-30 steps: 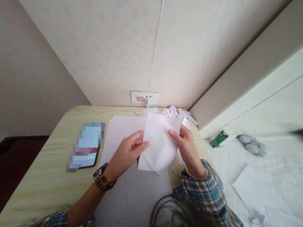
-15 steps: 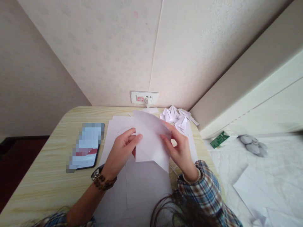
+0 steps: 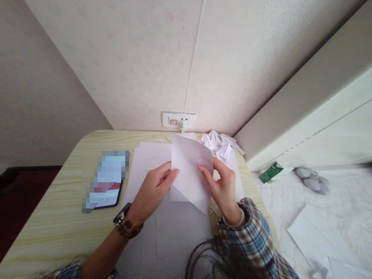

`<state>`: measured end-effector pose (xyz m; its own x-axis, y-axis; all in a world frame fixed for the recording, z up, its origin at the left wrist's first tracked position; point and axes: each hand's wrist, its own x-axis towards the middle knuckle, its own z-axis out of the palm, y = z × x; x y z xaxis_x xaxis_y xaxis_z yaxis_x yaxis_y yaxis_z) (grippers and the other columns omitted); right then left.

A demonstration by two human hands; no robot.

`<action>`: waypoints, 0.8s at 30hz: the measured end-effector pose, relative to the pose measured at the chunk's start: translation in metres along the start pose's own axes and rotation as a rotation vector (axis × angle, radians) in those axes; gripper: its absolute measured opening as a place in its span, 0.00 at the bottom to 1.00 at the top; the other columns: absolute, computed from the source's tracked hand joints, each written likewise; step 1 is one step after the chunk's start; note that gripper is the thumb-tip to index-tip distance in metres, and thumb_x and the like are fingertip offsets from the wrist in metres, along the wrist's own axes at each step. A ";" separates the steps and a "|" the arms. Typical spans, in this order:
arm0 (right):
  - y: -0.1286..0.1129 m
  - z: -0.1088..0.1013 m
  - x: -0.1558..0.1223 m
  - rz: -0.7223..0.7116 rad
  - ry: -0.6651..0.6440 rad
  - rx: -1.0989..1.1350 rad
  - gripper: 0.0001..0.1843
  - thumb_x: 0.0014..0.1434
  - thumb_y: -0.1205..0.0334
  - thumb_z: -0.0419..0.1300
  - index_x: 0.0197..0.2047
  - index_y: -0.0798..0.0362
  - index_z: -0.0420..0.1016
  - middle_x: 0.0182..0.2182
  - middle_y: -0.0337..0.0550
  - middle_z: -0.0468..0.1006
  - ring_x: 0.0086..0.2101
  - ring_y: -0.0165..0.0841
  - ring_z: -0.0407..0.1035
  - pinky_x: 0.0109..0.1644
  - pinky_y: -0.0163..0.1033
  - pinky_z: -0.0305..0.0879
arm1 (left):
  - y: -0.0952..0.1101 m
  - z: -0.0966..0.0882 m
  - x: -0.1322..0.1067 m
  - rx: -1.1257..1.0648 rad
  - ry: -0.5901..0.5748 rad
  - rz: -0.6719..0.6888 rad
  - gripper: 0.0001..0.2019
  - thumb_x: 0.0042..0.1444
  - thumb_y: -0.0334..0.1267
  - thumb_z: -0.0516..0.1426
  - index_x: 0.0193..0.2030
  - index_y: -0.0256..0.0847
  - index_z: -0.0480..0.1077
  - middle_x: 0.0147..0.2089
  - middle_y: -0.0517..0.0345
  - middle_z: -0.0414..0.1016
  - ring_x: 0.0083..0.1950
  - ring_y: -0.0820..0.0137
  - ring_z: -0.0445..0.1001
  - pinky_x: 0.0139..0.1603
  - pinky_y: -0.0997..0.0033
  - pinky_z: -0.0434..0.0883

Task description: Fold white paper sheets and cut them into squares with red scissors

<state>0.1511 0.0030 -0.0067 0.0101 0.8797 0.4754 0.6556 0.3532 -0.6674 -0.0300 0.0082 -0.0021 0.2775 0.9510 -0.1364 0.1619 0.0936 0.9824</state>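
Observation:
A white sheet of paper (image 3: 187,170), bent into a soft curve, is held up above the table between both hands. My left hand (image 3: 158,180) pinches its left edge, thumb on the near face and fingers behind. On the right side, my right hand (image 3: 222,182) grips the sheet with the thumb in front; its other fingers are partly hidden behind the paper. A diagonal line runs across the lower part of the sheet, whose bottom right corner hangs lower. Beneath lie larger white sheets (image 3: 180,236). Folded paper pieces (image 3: 222,144) sit beyond my right hand.
A phone (image 3: 109,180) lies on the wooden table (image 3: 61,201) to the left. A wall socket (image 3: 178,120) with a plug is behind the table. Off the right edge, a green and white carton (image 3: 273,172), a grey fluffy item (image 3: 313,180) and loose paper (image 3: 315,232) rest on white bedding.
Both hands and the held sheet have shifted slightly right in view. The sheet's left and lower edges sit at a somewhat different angle, with the diagonal line showing more plainly.

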 end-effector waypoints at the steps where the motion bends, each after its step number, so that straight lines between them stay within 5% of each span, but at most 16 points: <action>1: -0.001 0.001 -0.001 0.058 0.047 0.014 0.11 0.58 0.55 0.60 0.40 0.52 0.77 0.27 0.40 0.78 0.27 0.33 0.70 0.29 0.36 0.67 | 0.000 0.001 -0.001 0.013 -0.031 -0.005 0.08 0.57 0.42 0.54 0.34 0.39 0.69 0.25 0.65 0.68 0.26 0.73 0.66 0.26 0.76 0.61; 5: -0.005 0.004 -0.003 0.193 0.141 0.031 0.13 0.55 0.52 0.63 0.28 0.53 0.73 0.19 0.35 0.72 0.20 0.28 0.61 0.22 0.33 0.57 | 0.001 0.005 -0.003 0.000 -0.109 -0.029 0.12 0.56 0.40 0.55 0.45 0.38 0.71 0.29 0.60 0.74 0.32 0.67 0.73 0.30 0.74 0.66; 12: -0.006 0.008 -0.005 0.224 0.163 0.047 0.11 0.56 0.54 0.62 0.34 0.53 0.75 0.22 0.37 0.77 0.21 0.30 0.67 0.22 0.33 0.62 | 0.000 0.005 -0.004 0.061 -0.071 0.027 0.09 0.53 0.41 0.57 0.37 0.38 0.74 0.26 0.60 0.75 0.29 0.67 0.71 0.27 0.74 0.66; 17: 0.001 0.006 -0.005 -0.083 0.031 0.037 0.18 0.62 0.68 0.54 0.54 0.48 0.71 0.45 0.44 0.81 0.40 0.36 0.76 0.42 0.40 0.74 | 0.000 0.004 -0.003 0.058 -0.065 0.035 0.10 0.55 0.42 0.56 0.36 0.38 0.73 0.25 0.62 0.73 0.27 0.70 0.68 0.27 0.75 0.64; 20: 0.005 0.003 -0.003 -0.319 -0.174 0.029 0.30 0.62 0.77 0.45 0.64 0.45 0.60 0.62 0.43 0.65 0.56 0.34 0.66 0.58 0.43 0.67 | 0.000 0.002 -0.001 -0.045 -0.078 0.018 0.11 0.57 0.42 0.55 0.41 0.39 0.72 0.29 0.62 0.73 0.30 0.70 0.69 0.31 0.74 0.66; 24: 0.008 0.001 -0.002 -0.367 -0.309 -0.085 0.33 0.63 0.77 0.44 0.67 0.42 0.53 0.66 0.41 0.55 0.61 0.32 0.60 0.61 0.43 0.63 | -0.001 -0.001 -0.001 -0.076 -0.016 -0.013 0.11 0.59 0.44 0.53 0.39 0.39 0.72 0.29 0.61 0.72 0.32 0.70 0.68 0.33 0.73 0.66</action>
<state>0.1551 0.0043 -0.0133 -0.4495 0.7599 0.4696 0.6336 0.6417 -0.4321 -0.0312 0.0073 -0.0027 0.2910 0.9448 -0.1509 0.0936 0.1288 0.9872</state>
